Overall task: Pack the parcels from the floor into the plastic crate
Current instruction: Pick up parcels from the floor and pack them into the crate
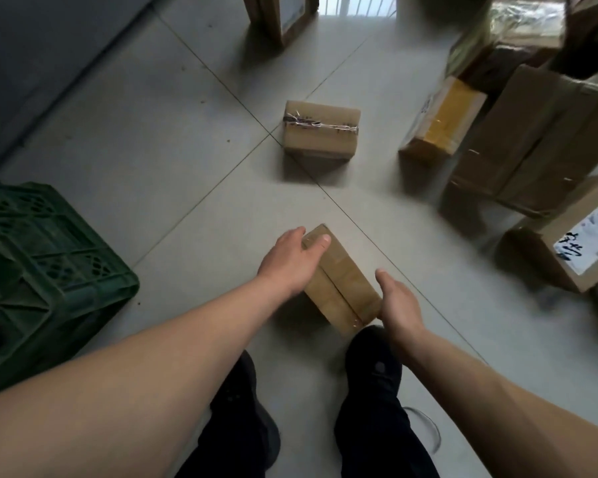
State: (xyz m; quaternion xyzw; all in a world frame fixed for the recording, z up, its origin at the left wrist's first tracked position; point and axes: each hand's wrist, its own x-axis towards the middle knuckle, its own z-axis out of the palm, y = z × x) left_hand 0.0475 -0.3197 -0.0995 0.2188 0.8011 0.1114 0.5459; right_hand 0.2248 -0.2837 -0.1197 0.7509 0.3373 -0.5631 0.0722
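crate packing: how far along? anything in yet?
Done: nothing visible inside the green crate, though its interior is only partly seen. In hand: left hand and right hand hold the ends of a small parcel on the floor. Left: the taped parcel and the boxes at right, including the yellow-taped one.

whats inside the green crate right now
Through the open top of the green crate only dark lattice walls show, no parcel visible. Its near wall hides the bottom, so that part cannot be seen.

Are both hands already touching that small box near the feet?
Touching. In the head view the left hand lies over the small box's far end, thumb on top, and the right hand presses its near corner.
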